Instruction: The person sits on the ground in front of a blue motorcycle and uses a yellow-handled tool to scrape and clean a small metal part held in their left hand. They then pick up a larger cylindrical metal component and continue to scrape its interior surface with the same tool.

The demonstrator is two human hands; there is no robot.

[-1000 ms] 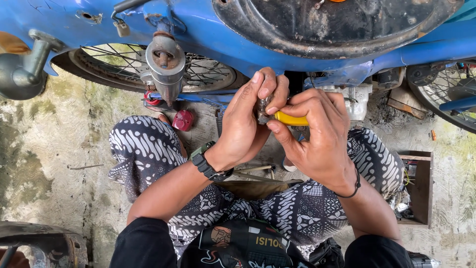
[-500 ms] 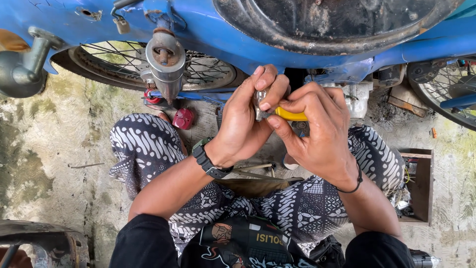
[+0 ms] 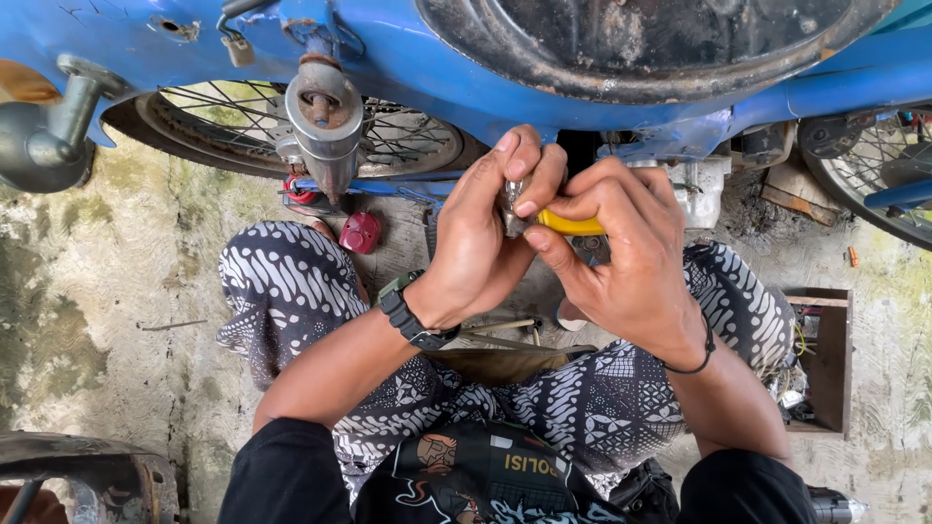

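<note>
Only one label showing: a yellow-and-white printed patch [image 3: 515, 464] on the black shirt, near centre, bottom of frame.

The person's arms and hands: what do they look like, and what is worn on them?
Both forearms are bare; black sleeves end near the elbows. The left hand has a dark wristwatch with a greenish case and black strap at its wrist. The right hand has a thin black band around its wrist. No gloves or rings show.
</note>
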